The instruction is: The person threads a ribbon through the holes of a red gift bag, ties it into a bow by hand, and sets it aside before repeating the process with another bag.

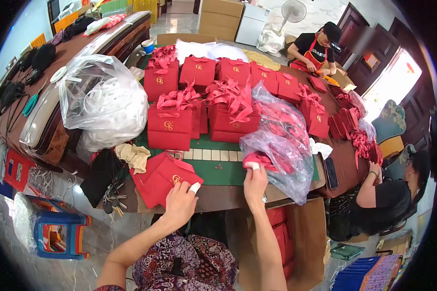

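Note:
My left hand [180, 201] lies on a flat red gift bag [172, 177] with a gold logo, at the front left of the table. Its fingers rest on the paper with the thumb spread apart, and a white wrap covers one digit. My right hand [255, 186], also with a white-wrapped fingertip, reaches the mouth of a clear plastic bag [289, 165] of red ribbons. Its fingers are closed on red ribbon [260, 160] there. Behind my hands stand several red gift bags [169, 131] with ribbon handles and gold logos, on a green mat [211, 174].
A clear sack [102, 99] of white ribbon stands at left. A phone [330, 172] lies at right. An open cardboard box [308, 237] holding red items stands below the table edge. Two other people work at the right side. Stacked stools [60, 228] stand lower left.

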The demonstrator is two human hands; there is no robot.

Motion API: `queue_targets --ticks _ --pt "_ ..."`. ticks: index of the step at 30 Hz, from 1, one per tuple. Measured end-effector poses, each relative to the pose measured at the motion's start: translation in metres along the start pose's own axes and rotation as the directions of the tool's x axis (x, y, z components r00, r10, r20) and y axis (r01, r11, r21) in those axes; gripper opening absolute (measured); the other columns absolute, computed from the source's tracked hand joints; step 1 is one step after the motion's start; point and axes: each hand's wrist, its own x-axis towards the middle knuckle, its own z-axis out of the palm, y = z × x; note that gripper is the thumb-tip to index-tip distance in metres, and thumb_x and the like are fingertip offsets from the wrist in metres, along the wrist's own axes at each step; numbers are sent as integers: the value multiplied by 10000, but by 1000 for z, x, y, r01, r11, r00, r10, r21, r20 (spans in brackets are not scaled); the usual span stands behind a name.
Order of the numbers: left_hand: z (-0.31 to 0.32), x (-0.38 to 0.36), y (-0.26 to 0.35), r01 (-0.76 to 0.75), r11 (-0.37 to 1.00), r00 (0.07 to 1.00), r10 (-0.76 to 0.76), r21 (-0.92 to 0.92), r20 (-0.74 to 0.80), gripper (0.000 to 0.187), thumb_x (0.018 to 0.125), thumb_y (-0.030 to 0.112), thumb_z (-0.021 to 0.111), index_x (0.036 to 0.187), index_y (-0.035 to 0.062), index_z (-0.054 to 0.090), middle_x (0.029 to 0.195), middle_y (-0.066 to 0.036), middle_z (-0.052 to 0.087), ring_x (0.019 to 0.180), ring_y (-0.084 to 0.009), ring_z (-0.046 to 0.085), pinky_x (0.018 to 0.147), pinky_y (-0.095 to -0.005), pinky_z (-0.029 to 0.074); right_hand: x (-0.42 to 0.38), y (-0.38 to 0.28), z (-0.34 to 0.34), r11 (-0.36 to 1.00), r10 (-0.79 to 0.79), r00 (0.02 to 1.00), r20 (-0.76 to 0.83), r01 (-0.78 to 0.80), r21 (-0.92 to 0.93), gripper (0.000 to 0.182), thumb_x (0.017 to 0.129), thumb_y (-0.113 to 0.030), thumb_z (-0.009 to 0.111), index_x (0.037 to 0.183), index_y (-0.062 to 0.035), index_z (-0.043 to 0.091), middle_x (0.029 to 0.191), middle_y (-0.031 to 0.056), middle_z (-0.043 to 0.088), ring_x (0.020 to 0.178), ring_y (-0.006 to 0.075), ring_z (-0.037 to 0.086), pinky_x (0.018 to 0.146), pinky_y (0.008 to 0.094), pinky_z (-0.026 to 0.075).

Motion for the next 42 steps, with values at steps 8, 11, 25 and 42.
queue_targets --ticks 8,11,25,42 --pt "-34 12 -37 -11 1000 998 12 6 -56 367 779 188 764 1105 53 664 1034 -125 586 964 -344 545 804 -449 456 -40 -60 6 970 -119 975 190 73 230 154 836 5 655 985 -35 663 929 139 631 883 339 626 779 409 498" --pt "-50 3 -50 14 999 995 -11 -36 97 538 705 278 835 1164 76 640 1148 -123 552 1087 -343 503 891 -452 428 -48 -67 -12 968 -189 933 308 124 219 174 815 -1 678 985 -40 671 967 124 633 933 327 613 817 419 493" --pt "-25 -11 -25 -23 1000 995 22 2 97 646 647 371 869 1181 94 631 1188 -135 526 1152 -346 455 921 -477 391 -41 -62 -43 957 227 941 253 -263 122 118 885 -78 673 993 -30 675 889 138 612 778 310 614 704 397 485" --pt "-41 17 -22 -69 908 991 111 -414 78 318 802 162 754 1100 90 668 1077 -101 642 1049 -330 575 913 -447 432 -41 -110 -38 942 -186 932 312 78 328 203 810 -24 717 1001 -63 662 814 120 599 747 320 597 665 406 489"
